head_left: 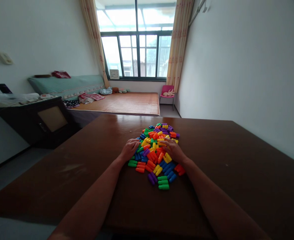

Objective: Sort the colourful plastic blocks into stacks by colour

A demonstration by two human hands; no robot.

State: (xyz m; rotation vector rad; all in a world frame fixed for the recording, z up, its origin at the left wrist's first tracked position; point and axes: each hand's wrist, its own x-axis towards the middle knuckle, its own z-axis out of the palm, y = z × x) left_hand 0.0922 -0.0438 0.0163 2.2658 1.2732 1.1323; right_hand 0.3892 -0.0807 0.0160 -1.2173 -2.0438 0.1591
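Note:
A heap of bright plastic pieces [151, 155] in orange, yellow, green, blue and purple lies on the brown table [87, 160]. My left hand [130, 149] rests at the left side of the heap, its fingers close together and their tips by blue and green pieces; whether anything is under them is hidden. On the right side, my right hand [173, 149] lies over the heap with its fingers spread, touching yellow and orange pieces. Nearest to me are a green piece [163, 182] and a purple piece [152, 178].
Beyond the table stands a bed [134, 101] with cloths and soft toys. A dark cabinet [34, 116] is at the left. A pink chair [167, 92] holding a plush toy stands by the right wall, near the window.

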